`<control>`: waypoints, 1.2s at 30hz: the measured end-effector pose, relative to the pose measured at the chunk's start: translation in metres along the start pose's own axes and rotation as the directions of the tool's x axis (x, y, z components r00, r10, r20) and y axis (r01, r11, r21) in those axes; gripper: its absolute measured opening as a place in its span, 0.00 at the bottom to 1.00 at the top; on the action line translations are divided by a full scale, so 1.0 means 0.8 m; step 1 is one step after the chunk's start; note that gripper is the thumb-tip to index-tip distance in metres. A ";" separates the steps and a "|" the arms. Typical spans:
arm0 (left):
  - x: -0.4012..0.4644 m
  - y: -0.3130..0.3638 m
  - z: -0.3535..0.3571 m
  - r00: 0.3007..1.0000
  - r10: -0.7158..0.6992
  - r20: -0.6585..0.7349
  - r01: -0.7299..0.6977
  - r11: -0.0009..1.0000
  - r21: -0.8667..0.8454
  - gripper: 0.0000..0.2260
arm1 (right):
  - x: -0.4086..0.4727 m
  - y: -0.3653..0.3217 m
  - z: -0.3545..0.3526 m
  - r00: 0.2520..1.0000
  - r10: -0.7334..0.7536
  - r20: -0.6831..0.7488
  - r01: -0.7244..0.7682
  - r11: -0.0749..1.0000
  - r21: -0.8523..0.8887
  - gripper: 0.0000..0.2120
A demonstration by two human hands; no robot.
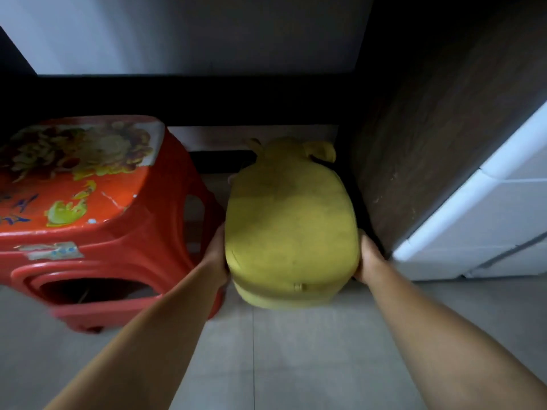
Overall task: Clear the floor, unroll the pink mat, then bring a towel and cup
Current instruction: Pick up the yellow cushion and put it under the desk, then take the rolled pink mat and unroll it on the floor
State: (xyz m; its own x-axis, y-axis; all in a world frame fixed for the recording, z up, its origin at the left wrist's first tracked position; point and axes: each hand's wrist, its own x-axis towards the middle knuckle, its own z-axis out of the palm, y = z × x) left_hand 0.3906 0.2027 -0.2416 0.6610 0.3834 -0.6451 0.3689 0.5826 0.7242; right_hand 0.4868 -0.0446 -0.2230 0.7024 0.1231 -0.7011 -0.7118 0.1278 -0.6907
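A yellow-green plush cushion (291, 226) with two small ears at its far end fills the middle of the head view, low over the tiled floor. My left hand (217, 255) presses its left side and my right hand (370, 258) presses its right side, so both hands hold it between them. The cushion hides most of each hand's fingers. No pink mat, towel or cup is in view.
A red plastic stool (97, 220) with a worn flower print stands just left of the cushion. A dark wooden panel (438, 143) rises close on the right, with a white unit (488, 226) beyond it. Grey floor tiles (281, 359) lie beneath my arms. A dark shelf (189, 99) crosses behind.
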 end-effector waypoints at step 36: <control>-0.771 0.418 0.131 0.968 0.029 0.250 -0.250 0.025 0.968 0.14 | -0.755 -0.377 0.143 0.898 0.207 0.387 0.436 -0.517 -0.736 0.16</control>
State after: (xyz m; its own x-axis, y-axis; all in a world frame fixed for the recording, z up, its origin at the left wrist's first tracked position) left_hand 0.1746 0.0857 0.4239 0.8137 0.2091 -0.5425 0.4763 -0.7748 0.4158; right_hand 0.2777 -0.0446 0.4294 0.4855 0.5181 -0.7041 0.6712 -0.7370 -0.0795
